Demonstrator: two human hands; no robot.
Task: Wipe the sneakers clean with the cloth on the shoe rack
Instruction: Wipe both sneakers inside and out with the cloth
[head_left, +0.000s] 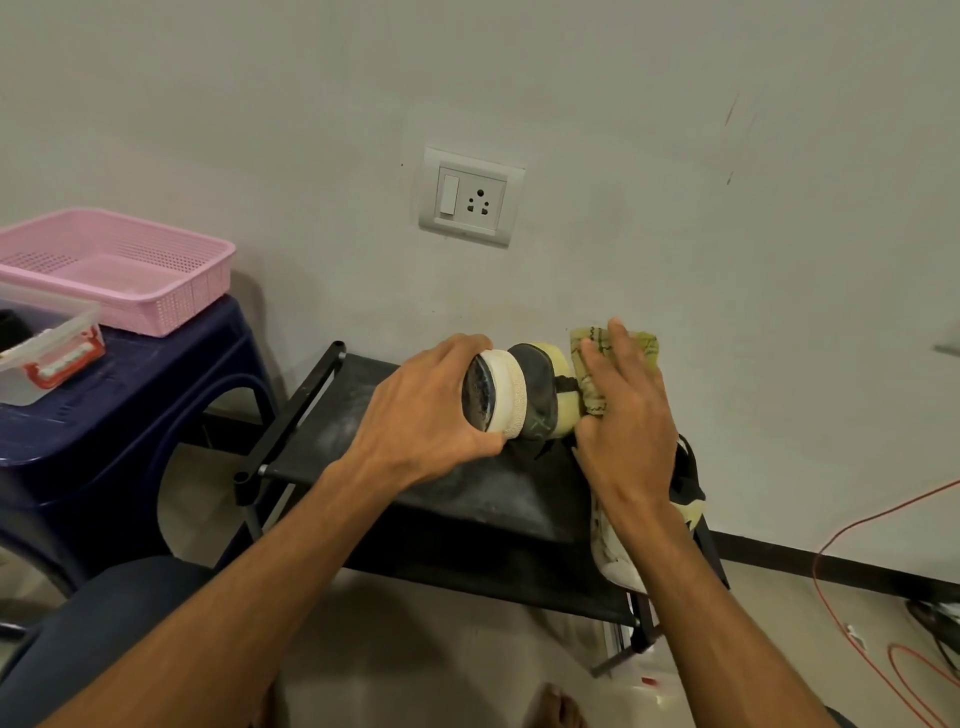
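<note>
Here the black shoe rack (467, 499) carries one sneaker (524, 395), tipped on its side near the far edge. A second sneaker (613, 556) lies at the rack's right end. The right hand (628, 431) presses the cloth (644, 345) to the shoe's upper, fingers flat, grip released. The left hand (415, 415) clasps the sole end. Hard rubbing could push the shoe out of that clasp, or nudge the second sneaker off the right edge.

Open over left of black fabric rack shelf (337, 421); blocked behind by grey painted wall (311, 156), leftward seemingly by dark-blue plastic stool (130, 395).
</note>
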